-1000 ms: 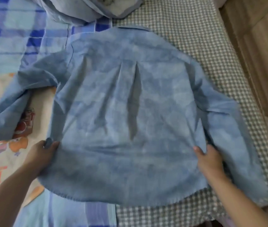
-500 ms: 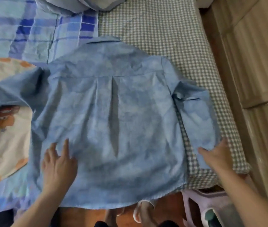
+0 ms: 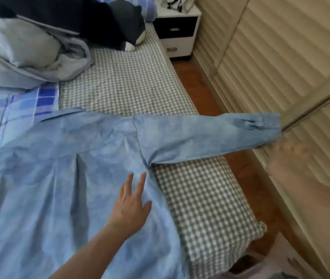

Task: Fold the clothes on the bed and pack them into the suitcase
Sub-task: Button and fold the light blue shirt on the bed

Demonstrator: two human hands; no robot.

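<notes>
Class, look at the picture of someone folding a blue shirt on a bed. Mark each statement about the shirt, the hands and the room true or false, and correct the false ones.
1. The shirt lies back side up. True.
2. The left hand rests flat on the shirt. True.
3. The sleeve is folded across the shirt's back. False: it stretches out past the bed's edge, toward the blurred right hand.
4. The bedsheet is plain white. False: it is checked.
5. A nightstand stands beside the bed. True.
</notes>
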